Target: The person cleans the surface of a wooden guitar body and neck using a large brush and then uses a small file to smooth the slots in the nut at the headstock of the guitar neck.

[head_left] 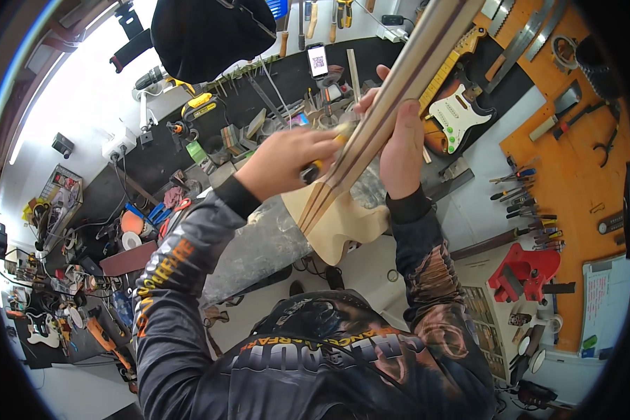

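Note:
A long wooden guitar neck [385,105] with dark lengthwise stripes runs from the upper right down to a pale, unfinished guitar body [346,217]. My right hand [402,150] is wrapped round the neck from the right, thumb on the striped face and fingertips showing past the far edge. On the other side, my left hand [287,161] closes round a tool with a black-and-yellow handle [311,171]. Its end near my fingertips is close against the neck's left edge; I cannot make out its kind. The body rests over the front of a dusty grey bench surface [252,259].
A sunburst electric guitar [455,115] lies beyond my right hand. Clamps and small tools crowd the bench's back, with a lit phone [317,61] among them. A red vise-like tool [528,273] and a wooden tool board [574,175] stand right. A black lamp-like shape [210,35] hangs overhead.

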Demonstrator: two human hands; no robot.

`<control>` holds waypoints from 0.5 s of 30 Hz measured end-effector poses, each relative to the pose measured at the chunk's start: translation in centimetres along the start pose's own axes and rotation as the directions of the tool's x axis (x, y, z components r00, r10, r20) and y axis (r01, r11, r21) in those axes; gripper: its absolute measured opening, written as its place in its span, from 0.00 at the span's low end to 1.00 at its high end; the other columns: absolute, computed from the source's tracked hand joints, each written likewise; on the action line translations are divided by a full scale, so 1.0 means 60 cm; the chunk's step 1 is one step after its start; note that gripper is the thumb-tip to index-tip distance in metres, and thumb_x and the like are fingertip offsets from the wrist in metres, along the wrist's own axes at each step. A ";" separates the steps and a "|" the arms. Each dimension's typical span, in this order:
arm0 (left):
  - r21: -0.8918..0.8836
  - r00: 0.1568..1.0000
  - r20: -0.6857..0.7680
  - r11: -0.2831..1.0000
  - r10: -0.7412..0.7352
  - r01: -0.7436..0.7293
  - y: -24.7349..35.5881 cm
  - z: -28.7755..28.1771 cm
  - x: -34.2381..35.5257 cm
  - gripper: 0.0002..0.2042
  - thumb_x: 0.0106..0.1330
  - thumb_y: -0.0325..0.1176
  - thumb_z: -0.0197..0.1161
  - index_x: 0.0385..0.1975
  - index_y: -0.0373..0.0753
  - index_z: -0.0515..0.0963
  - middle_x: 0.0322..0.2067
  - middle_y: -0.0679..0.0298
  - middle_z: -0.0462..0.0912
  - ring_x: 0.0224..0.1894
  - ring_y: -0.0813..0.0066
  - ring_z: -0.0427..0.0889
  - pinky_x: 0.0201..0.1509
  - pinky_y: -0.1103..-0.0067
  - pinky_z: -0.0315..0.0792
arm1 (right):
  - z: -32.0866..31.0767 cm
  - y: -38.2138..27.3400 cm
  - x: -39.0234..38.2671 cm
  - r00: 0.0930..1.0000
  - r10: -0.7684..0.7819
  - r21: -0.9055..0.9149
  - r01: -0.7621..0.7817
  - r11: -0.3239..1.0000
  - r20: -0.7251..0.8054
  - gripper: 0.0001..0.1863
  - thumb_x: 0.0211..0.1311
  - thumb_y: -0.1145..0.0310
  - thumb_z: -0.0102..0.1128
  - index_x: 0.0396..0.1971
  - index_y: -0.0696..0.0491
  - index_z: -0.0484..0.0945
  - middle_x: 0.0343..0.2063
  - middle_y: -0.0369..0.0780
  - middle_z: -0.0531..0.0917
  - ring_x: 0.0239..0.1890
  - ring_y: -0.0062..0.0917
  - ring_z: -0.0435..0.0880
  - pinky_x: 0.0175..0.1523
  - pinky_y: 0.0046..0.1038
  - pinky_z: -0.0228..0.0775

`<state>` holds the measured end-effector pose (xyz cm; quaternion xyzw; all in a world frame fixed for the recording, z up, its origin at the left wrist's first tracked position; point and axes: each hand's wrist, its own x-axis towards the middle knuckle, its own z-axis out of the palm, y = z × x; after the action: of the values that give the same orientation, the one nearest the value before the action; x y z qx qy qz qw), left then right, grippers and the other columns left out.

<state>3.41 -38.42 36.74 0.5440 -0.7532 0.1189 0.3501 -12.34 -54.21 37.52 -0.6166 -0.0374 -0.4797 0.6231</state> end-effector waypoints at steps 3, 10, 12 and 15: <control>0.003 0.976 0.093 0.980 -0.199 0.200 0.009 -0.034 -0.085 0.10 0.66 0.27 0.70 0.47 0.38 0.85 0.43 0.56 0.91 0.40 0.56 0.90 0.46 0.67 0.83 | 0.003 -0.026 -0.009 0.997 0.067 0.028 -0.066 0.997 -0.032 0.33 0.91 0.47 0.37 0.71 0.62 0.71 0.46 0.40 0.83 0.51 0.25 0.83 0.61 0.29 0.75; -0.984 0.294 0.074 -0.022 -0.953 0.176 -0.084 0.049 -0.211 0.16 0.85 0.46 0.58 0.52 0.40 0.85 0.41 0.64 0.90 0.39 0.77 0.89 0.44 0.76 0.83 | -0.035 -0.058 -0.058 0.929 0.203 0.379 -0.074 0.923 -0.311 0.44 0.78 0.24 0.47 0.63 0.56 0.71 0.34 0.38 0.77 0.37 0.25 0.76 0.49 0.33 0.74; -0.938 0.407 0.343 -0.283 -0.847 0.202 -0.120 0.112 -0.243 0.17 0.84 0.48 0.58 0.55 0.43 0.85 0.44 0.65 0.90 0.45 0.77 0.90 0.49 0.75 0.84 | -0.067 -0.074 -0.079 0.924 0.130 0.220 -0.052 0.974 -0.360 0.49 0.70 0.18 0.49 0.59 0.54 0.74 0.31 0.37 0.75 0.33 0.23 0.71 0.45 0.32 0.69; -0.864 0.352 0.496 -0.408 -0.794 0.296 -0.141 0.168 -0.291 0.17 0.82 0.49 0.61 0.55 0.44 0.85 0.49 0.67 0.90 0.50 0.75 0.89 0.54 0.75 0.83 | -0.116 -0.099 -0.109 0.925 0.065 0.138 -0.014 0.990 -0.374 0.48 0.67 0.16 0.50 0.54 0.51 0.76 0.29 0.35 0.73 0.31 0.21 0.68 0.42 0.30 0.64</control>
<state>9.89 -34.44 16.23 0.4313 -0.1013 -0.5086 0.7383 -23.47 -54.87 36.04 -0.4707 0.0640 -0.5731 0.6678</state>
